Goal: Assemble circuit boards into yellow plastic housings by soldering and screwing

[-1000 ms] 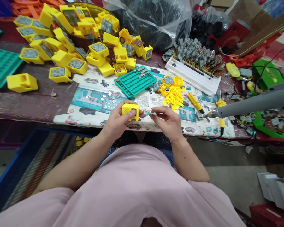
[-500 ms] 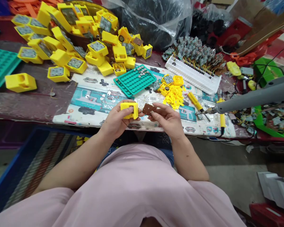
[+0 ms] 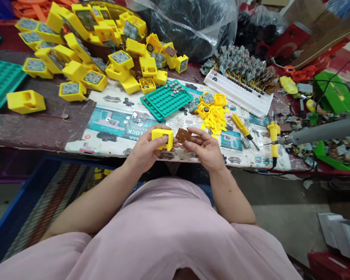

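Note:
My left hand (image 3: 146, 149) is closed around a yellow plastic housing (image 3: 160, 136), its thumb pressed on the front face beside the open cut-out. Between the thumb and fingers of my right hand (image 3: 207, 149) is a small brown circuit board (image 3: 183, 135) with pale dots on it. The board is held just right of the housing, with a narrow space between the two. Both hands are over the near edge of the table. Beyond them lie a green tray (image 3: 157, 102) with small round metal pieces and a pile of small yellow plastic parts (image 3: 214, 121).
Many yellow housings (image 3: 72, 71) are heaped at the back left. A white foam tray (image 3: 236, 93) lies beside bunched wired grey modules (image 3: 242, 62). At the right are a yellow-handled screwdriver (image 3: 241, 126), a yellow-handled tool (image 3: 274, 136) and a grey arm (image 3: 323, 130) reaching over the table.
My left hand and the housing have shifted slightly right. The brown board is tilted differently, showing more of its dotted face. The grey arm's tip has moved right.

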A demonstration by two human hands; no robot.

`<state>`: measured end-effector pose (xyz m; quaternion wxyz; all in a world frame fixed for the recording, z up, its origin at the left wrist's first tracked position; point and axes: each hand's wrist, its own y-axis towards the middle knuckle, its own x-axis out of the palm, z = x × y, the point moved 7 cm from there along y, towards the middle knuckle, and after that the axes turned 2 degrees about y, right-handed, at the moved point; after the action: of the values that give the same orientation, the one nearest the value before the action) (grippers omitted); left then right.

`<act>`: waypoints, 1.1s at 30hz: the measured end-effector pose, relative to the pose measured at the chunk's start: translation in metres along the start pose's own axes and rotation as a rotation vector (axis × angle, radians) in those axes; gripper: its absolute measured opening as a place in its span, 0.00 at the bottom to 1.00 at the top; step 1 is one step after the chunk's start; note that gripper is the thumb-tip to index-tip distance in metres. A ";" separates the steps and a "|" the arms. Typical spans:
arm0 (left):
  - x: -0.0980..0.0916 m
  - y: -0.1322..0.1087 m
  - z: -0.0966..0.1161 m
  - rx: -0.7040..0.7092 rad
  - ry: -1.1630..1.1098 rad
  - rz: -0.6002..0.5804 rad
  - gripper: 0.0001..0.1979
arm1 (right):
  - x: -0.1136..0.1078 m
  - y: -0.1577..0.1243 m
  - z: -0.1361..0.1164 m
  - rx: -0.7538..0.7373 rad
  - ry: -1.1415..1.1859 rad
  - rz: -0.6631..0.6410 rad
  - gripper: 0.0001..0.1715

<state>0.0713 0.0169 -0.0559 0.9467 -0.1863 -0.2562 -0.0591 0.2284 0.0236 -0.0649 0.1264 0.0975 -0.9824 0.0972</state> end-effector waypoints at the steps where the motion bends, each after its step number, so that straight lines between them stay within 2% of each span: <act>1: 0.000 0.000 0.000 -0.003 0.005 -0.004 0.24 | 0.000 0.000 0.000 -0.006 0.001 0.003 0.32; 11: 0.001 -0.001 -0.008 -0.084 -0.008 -0.138 0.28 | 0.004 0.000 0.000 -0.082 0.000 0.030 0.29; 17: -0.004 0.001 -0.006 -0.059 -0.006 -0.097 0.30 | 0.005 -0.004 -0.008 -0.126 -0.049 0.040 0.28; 20: -0.006 0.001 -0.001 0.000 0.029 -0.057 0.28 | 0.005 -0.004 -0.009 -0.089 -0.061 0.009 0.30; 25: -0.003 -0.001 0.002 0.063 0.103 -0.071 0.26 | 0.003 -0.003 -0.005 -0.004 -0.023 -0.011 0.31; 31: -0.004 -0.003 -0.003 0.045 0.148 -0.096 0.26 | -0.006 0.000 -0.004 0.006 -0.046 0.126 0.26; 33: -0.005 -0.004 -0.003 0.042 0.147 -0.097 0.26 | -0.007 0.002 -0.004 0.008 -0.066 0.123 0.25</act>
<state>0.0678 0.0120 -0.0591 0.9627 -0.1488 -0.1958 -0.1128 0.2357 0.0271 -0.0631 0.0873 0.0408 -0.9898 0.1054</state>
